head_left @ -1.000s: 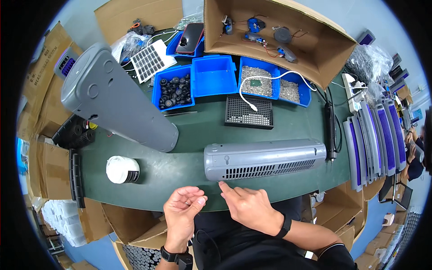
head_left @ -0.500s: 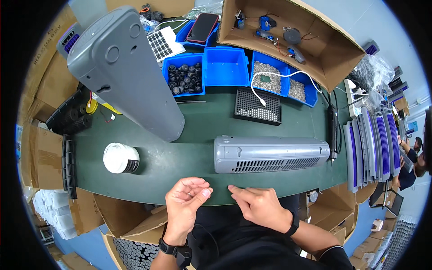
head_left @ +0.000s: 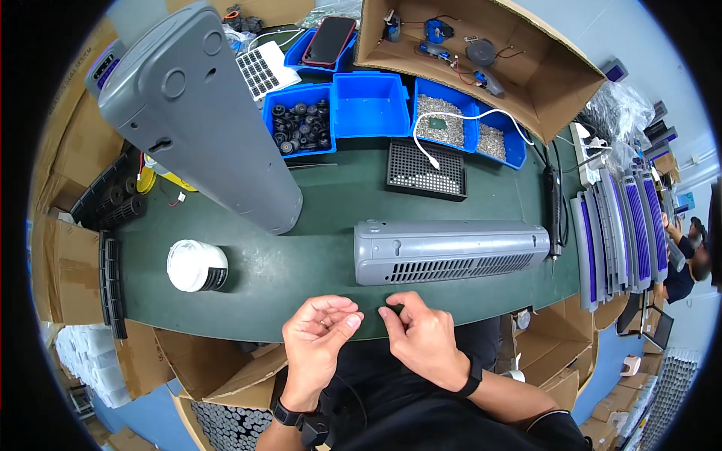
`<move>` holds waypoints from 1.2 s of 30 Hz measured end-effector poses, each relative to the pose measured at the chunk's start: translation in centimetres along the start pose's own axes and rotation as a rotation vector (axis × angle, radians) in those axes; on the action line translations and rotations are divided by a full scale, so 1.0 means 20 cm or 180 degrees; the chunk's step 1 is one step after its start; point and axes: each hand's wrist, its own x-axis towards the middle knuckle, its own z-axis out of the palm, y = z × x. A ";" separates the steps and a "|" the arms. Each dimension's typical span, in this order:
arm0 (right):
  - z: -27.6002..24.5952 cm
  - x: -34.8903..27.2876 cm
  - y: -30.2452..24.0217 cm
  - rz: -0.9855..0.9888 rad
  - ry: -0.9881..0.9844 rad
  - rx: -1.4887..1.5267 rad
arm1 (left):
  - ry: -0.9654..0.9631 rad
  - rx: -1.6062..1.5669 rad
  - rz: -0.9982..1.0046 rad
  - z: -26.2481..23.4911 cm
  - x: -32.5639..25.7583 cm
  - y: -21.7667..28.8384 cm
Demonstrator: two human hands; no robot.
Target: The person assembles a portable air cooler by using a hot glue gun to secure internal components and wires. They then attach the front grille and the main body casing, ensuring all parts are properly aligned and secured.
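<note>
Head view has both hands at the near edge of the green workbench (head_left: 248, 278). Left hand (head_left: 320, 334) is cupped palm-up with the fingers curled in loosely; there might be something tiny sitting in it, but I honestly can't tell. Right hand (head_left: 421, 338) has thumb and forefinger pinched together right at the bench edge, and whatever's between them is too small to make out.

The grey slotted fan housing (head_left: 451, 252) lies flat on its side just beyond the fingertips, near the front edge, not touched by either hand.

What worries me: a small part handled this close to the edge could easily slip off and drop into the open cardboard boxes (head_left: 226, 361) below the bench. The bigger grey housing (head_left: 199, 113) leans across the far left corner, and a nudge might slide it into the white tub (head_left: 197, 265) or the blue bin of black wheels (head_left: 298, 124).
</note>
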 end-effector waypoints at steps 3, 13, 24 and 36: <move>0.01 0.01 0.00 -0.0108 -0.0063 -0.0138 | -0.0020 -0.0046 -0.0022 -0.01 0.00 0.00; 0.01 0.02 -0.01 -0.0027 -0.0086 0.0004 | -0.0026 -0.0064 -0.0008 -0.02 0.00 0.01; 0.06 0.09 0.01 -0.1000 0.0455 -0.0682 | -0.0031 -0.0173 -0.0046 -0.06 0.01 0.00; 0.11 0.01 0.00 -0.1223 0.0444 -0.0835 | -0.0152 -0.0224 0.0017 -0.08 0.01 -0.01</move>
